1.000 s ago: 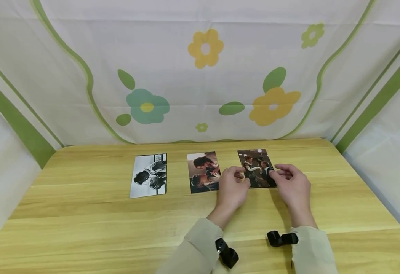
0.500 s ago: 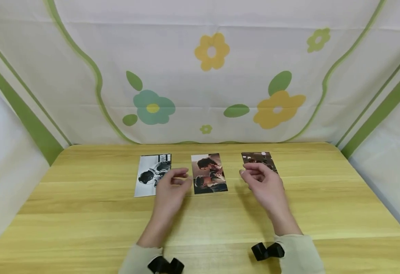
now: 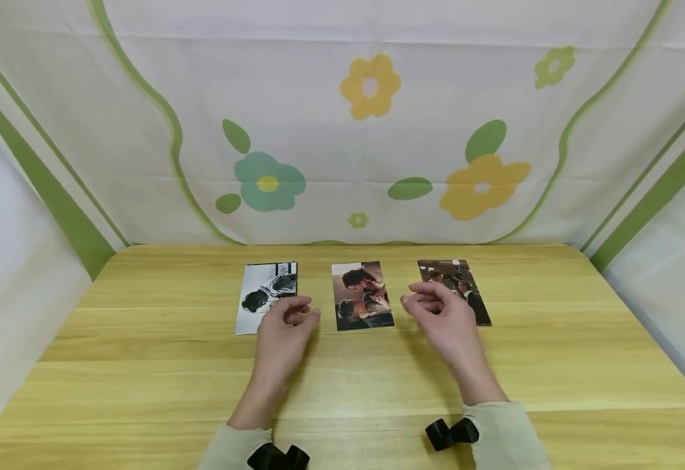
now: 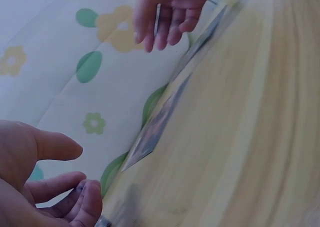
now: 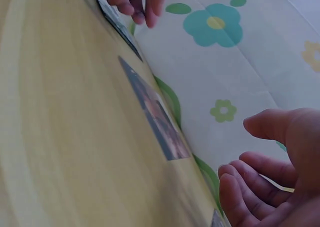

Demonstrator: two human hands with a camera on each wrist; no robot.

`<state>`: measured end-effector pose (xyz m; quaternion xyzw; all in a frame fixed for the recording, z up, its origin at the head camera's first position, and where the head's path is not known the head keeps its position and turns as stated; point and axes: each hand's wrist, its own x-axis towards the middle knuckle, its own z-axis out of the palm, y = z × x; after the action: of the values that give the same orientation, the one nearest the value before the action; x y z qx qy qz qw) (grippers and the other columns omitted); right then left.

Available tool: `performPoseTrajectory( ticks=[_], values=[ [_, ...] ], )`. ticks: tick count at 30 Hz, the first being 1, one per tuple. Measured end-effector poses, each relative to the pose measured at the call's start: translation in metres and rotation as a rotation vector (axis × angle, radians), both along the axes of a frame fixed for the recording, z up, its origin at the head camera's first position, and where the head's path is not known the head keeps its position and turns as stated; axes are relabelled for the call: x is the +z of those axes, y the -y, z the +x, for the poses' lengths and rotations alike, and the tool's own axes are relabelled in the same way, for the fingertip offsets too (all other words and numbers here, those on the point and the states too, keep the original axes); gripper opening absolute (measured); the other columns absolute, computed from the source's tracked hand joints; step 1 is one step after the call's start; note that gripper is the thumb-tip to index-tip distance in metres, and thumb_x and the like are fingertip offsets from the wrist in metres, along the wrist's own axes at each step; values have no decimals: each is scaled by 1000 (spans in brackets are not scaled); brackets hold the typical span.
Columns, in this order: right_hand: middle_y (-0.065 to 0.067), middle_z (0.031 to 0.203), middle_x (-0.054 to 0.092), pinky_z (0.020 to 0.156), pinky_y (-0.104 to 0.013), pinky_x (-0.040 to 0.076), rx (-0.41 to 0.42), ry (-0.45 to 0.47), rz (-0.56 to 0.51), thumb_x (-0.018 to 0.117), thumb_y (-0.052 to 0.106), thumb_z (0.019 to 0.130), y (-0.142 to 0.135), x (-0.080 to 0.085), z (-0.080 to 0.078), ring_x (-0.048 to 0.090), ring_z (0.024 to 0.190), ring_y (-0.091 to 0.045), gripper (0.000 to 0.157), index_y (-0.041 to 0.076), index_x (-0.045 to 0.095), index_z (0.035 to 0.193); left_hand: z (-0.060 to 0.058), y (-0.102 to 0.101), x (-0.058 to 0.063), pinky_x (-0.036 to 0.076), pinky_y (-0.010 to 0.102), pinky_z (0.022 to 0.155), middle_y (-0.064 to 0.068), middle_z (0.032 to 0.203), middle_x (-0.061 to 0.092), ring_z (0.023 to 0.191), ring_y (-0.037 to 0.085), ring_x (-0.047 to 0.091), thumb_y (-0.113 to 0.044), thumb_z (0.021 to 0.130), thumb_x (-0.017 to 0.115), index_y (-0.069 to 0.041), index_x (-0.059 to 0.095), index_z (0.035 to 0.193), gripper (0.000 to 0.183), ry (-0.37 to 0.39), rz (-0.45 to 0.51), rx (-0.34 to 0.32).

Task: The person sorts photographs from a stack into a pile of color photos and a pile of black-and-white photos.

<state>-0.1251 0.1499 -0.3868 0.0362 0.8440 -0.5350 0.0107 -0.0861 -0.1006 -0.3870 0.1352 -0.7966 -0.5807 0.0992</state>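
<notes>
Three photo cards lie spread in a row on the wooden table. At the left is a black-and-white photo (image 3: 253, 297); its lower right part is hidden by my left hand (image 3: 280, 336), which hovers there with relaxed fingers and holds nothing. The middle photo (image 3: 363, 297), brown-toned, lies between the two hands and shows whole. On the right, a dark colour photo (image 3: 474, 297) is partly covered by my right hand (image 3: 445, 320), also raised over the table with loosely bent fingers. In the right wrist view, thumb and fingers (image 5: 270, 124) of that hand stand apart with nothing between them.
The light wooden table (image 3: 354, 391) reaches back to a white cloth (image 3: 319, 98) printed with flowers, which hangs behind it and at both sides. Black wrist cameras (image 3: 451, 434) sit at the cuffs of the pale sleeves (image 3: 507, 437).
My left hand has moved left, from beside the right photo to the left photo. My right hand has let go of the right photo's edge and moved left. The photos keep their row.
</notes>
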Motion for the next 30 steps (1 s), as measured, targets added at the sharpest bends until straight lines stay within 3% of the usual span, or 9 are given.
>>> performPoseTrajectory(
  ticks=[4, 9, 15, 21, 30],
  values=[
    [-9, 125, 73, 86, -29, 55, 56, 15, 47, 78, 34, 99, 7, -10, -3, 68, 105, -20, 47, 11, 69, 139, -5, -13, -6, 54, 27, 80, 19, 109, 70, 91, 23, 66, -9, 90, 81, 7, 75, 120, 35, -44, -130, -38],
    [-11, 122, 73, 83, -33, 53, 78, -12, 191, 81, 34, 96, 18, -23, -6, 66, 96, -20, 55, 7, 68, 141, -11, -27, -11, 52, 39, 83, 21, 110, 60, 93, 26, 56, -15, 86, 85, 14, 69, 129, 54, 3, -291, -91],
    [-6, 119, 68, 79, -37, 50, 77, -49, 407, 82, 44, 91, 34, -30, -3, 60, 90, -20, 69, 10, 65, 148, -13, -39, -17, 50, 49, 89, 24, 114, 60, 110, 38, 52, -17, 84, 85, 13, 67, 136, 62, 14, -372, -59],
    [-1, 113, 65, 69, -30, 41, 62, -29, 444, 83, 44, 89, 47, -28, 3, 54, 80, -16, 72, 14, 62, 151, -13, -44, -17, 46, 52, 93, 24, 116, 62, 113, 38, 49, -14, 83, 84, 3, 73, 134, 55, 26, -318, -8],
    [0, 113, 67, 80, -35, 47, 5, -21, 359, 85, 37, 87, 52, -29, 7, 59, 89, -16, 66, 13, 66, 146, -12, -45, -17, 44, 51, 101, 19, 126, 60, 121, 33, 43, -6, 82, 81, -1, 75, 131, 50, 81, -95, 30]
  ],
)
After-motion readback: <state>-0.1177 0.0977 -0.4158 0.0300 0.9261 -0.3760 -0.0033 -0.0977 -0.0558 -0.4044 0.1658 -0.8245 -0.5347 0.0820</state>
